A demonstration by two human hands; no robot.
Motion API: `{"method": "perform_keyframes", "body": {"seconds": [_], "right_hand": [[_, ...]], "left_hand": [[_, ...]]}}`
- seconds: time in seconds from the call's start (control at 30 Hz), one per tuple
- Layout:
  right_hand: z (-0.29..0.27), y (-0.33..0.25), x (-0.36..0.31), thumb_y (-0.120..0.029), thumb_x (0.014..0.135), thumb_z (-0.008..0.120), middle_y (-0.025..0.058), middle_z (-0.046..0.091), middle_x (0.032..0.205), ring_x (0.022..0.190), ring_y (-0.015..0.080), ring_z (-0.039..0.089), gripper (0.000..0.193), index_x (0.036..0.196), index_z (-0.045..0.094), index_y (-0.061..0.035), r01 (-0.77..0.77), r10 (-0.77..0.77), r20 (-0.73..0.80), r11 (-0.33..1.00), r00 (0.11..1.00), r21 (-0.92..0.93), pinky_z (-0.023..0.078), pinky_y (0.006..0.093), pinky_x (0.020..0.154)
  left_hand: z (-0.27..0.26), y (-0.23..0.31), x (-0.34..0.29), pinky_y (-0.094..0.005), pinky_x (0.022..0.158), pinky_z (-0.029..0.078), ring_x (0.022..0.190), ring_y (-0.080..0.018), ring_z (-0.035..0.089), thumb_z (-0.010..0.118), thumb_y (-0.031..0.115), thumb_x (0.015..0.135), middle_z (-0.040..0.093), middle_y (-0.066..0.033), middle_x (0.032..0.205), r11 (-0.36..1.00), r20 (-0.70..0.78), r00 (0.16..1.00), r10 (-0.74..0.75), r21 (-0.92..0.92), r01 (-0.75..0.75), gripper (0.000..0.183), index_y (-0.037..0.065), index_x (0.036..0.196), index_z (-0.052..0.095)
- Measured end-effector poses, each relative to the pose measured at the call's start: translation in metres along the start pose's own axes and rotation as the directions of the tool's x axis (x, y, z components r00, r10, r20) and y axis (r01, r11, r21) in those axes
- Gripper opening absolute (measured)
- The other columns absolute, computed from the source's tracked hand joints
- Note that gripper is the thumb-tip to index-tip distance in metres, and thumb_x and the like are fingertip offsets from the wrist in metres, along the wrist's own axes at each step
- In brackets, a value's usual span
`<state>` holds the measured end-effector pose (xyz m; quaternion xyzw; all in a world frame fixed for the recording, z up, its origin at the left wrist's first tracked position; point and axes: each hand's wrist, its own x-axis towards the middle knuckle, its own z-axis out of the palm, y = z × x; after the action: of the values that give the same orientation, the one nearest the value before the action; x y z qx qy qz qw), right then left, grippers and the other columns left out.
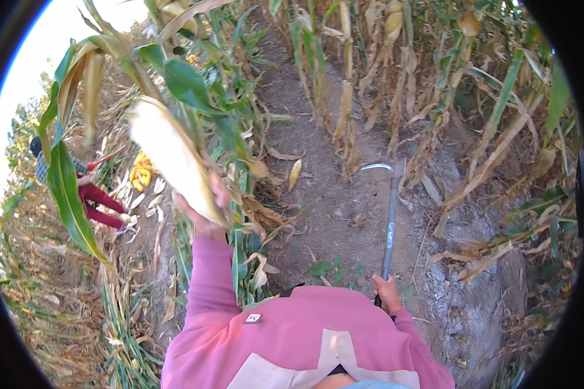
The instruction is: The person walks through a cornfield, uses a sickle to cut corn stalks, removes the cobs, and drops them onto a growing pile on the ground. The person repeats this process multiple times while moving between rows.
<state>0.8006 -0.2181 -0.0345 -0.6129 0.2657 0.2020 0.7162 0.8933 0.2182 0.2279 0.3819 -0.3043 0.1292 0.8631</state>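
Raised on the left, my left hand [204, 217] is closed around the lower end of a corn ear [169, 149] in its pale husk, slightly smeared by motion. Beside and above the ear bends a corn stalk with a broad green leaf [188, 83]; whether the ear is joined to it I cannot tell. Low on the right, my right hand [388, 295] grips the dark handle end of a long sickle [390, 223]. Its grey shaft points away from me over the soil, and the thin curved blade [375, 166] hooks to the left.
Dry corn stalks [347, 84] stand ahead and along the right. A small husk-coloured ear [295, 174] lies on the bare soil [324, 214]. At far left a person [97, 188] bends near a heap of yellow corn ears [141, 172]. Cut stalks [126, 318] lie at lower left.
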Motion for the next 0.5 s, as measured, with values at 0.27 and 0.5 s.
{"method": "perform_keyframes", "body": {"seconds": [0.27,0.5], "right_hand": [[-0.070,0.046,-0.003,-0.026,0.079,0.065,-0.0002,0.043,0.058,0.050,0.0125,0.043,0.026,0.081,0.049,-0.0058,-0.079,0.013,-0.312,0.977,0.950,-0.200,0.035,0.0323,0.044],[-0.127,0.170,-0.045,-0.032,0.072,0.069,0.0127,0.063,0.070,0.063,0.0234,0.062,0.039,0.091,0.066,0.0017,-0.486,0.281,-0.527,0.820,0.802,-0.302,0.048,0.0366,0.056]], "left_hand": [[-0.067,-0.118,-0.228,-0.0261,0.031,0.035,0.037,-0.0111,0.047,0.061,0.035,0.084,0.051,-0.0006,0.055,0.254,-0.776,0.115,-0.620,-0.059,0.965,0.034,0.006,0.101,0.054],[-0.155,-0.126,-0.327,-0.0284,0.029,0.027,0.030,-0.0115,0.038,0.062,0.037,0.082,0.041,0.0015,0.045,-0.374,-0.733,-0.311,-0.605,-0.083,0.924,0.029,0.009,0.090,0.057]]}}
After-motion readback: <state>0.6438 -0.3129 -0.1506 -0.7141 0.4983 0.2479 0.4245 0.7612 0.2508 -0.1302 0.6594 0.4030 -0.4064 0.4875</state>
